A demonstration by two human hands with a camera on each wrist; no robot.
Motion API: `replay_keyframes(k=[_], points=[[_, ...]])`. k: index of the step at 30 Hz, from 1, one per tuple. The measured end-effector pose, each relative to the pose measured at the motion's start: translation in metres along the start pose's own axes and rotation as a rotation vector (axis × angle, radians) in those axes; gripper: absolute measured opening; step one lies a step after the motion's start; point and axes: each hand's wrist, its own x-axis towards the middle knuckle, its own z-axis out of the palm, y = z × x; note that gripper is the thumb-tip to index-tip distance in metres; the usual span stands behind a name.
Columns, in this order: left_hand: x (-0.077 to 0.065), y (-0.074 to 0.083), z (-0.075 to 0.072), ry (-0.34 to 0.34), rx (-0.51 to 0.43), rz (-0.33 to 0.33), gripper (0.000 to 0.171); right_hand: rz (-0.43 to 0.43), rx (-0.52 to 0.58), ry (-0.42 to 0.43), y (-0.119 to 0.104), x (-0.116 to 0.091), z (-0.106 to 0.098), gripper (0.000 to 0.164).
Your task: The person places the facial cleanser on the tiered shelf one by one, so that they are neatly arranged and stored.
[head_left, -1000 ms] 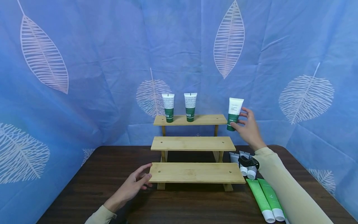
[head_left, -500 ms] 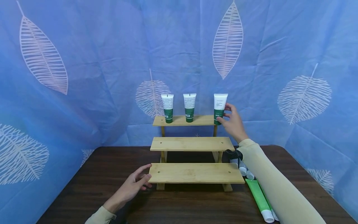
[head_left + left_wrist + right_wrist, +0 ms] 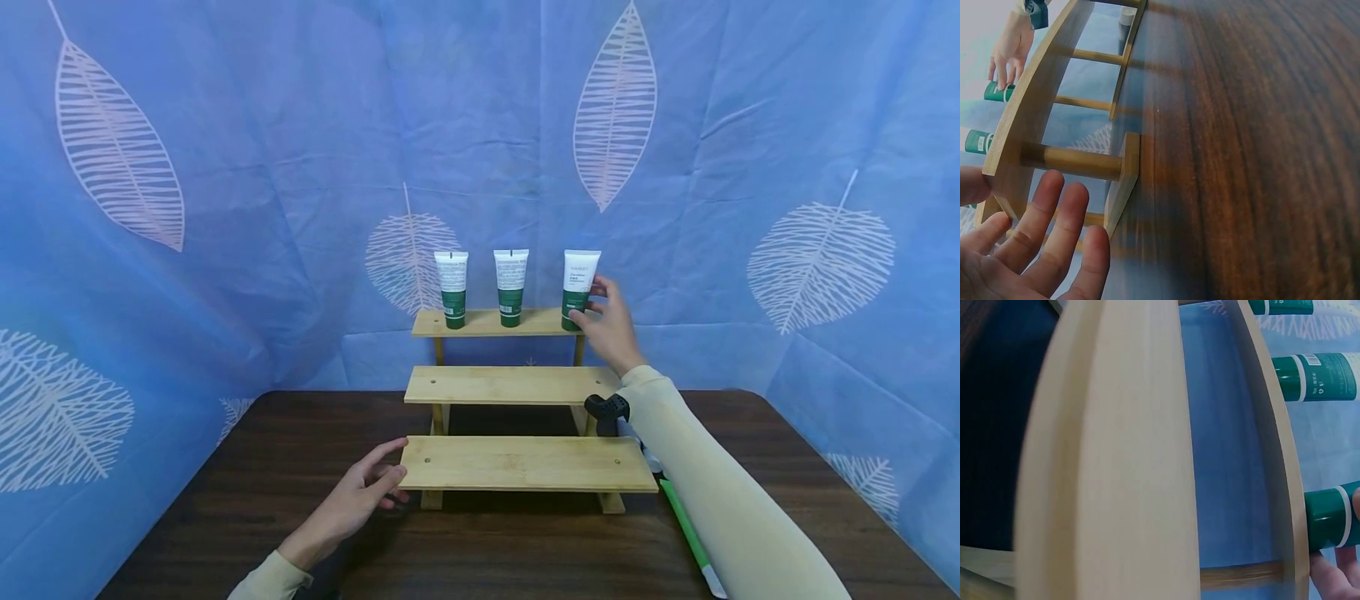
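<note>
A three-tier wooden display stand (image 3: 525, 463) stands on the dark table. On its top step, my right hand (image 3: 611, 329) holds a white and green squeeze tube (image 3: 581, 279) upright near the right end, thumb in front. The tube's cap (image 3: 1325, 519) appears to meet the step in the right wrist view. Two matching squeeze tubes stand to its left, a middle tube (image 3: 511, 287) and a left tube (image 3: 452, 290), with their printed backs forward. My left hand (image 3: 341, 507) holds the left end of the bottom step between thumb and index finger, other fingers loosely extended below it.
A bright green tube (image 3: 686, 525) lies on the table to the right of the stand, mostly hidden by my right sleeve (image 3: 720, 483). The middle step (image 3: 517, 385) is bare. Behind hangs a blue cloth (image 3: 285, 208) with white leaf prints.
My right hand has carried the squeeze tube leftward from beyond the stand's right side to the right part of the top step. The left hand stays put. My right sleeve now covers more lying tubes.
</note>
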Motion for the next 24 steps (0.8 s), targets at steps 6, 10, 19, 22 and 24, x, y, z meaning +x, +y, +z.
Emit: replay_keyframes(k=[6, 10, 19, 22, 24], points=[[-0.001, 0.0, -0.001, -0.021, -0.008, 0.013, 0.063, -0.007, -0.018, -0.007, 0.002, 0.004, 0.006, 0.073], [-0.001, 0.0, -0.002, -0.034, -0.008, 0.011, 0.064, -0.011, -0.033, -0.01, 0.002, 0.007, 0.01, 0.072], [0.0, -0.001, -0.002, -0.028, -0.012, 0.02, 0.064, -0.011, -0.029, -0.012, 0.0, 0.01, 0.014, 0.07], [-0.001, -0.001, -0.001, -0.031, -0.016, 0.03, 0.063, -0.013, -0.042, -0.017, 0.001, 0.01, 0.015, 0.07], [-0.001, -0.001, -0.001, -0.03, -0.02, 0.035, 0.062, -0.018, -0.048, -0.019, 0.002, 0.011, 0.015, 0.07]])
